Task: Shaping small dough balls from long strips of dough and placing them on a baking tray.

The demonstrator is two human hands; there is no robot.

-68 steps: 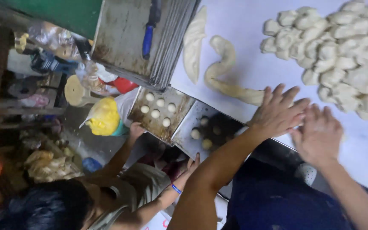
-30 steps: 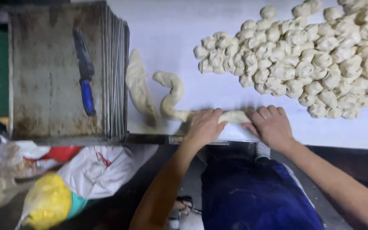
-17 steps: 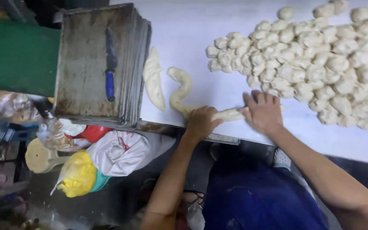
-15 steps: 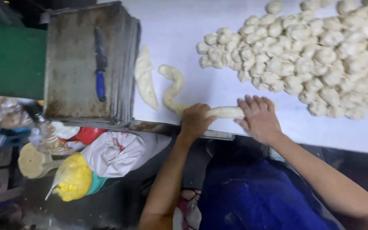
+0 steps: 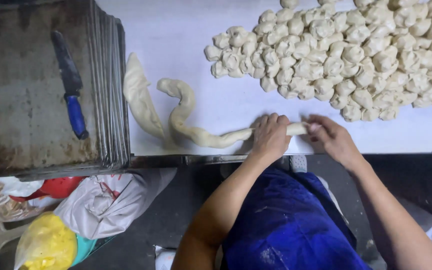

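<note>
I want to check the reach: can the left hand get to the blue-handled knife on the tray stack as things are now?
Probably not at once. The left hand grips the dough rope, and the blue-handled knife lies far off on the stack of metal trays. Nothing blocks the way.

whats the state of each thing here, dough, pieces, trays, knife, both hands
dough rope: long, curved, one end gripped
second dough strip: lying loose beside the trays
dough pieces: pinched off, heaped
tray stack: stacked, worn
knife: lying on top tray
left hand: closed around rope
right hand: pinching rope end
</note>
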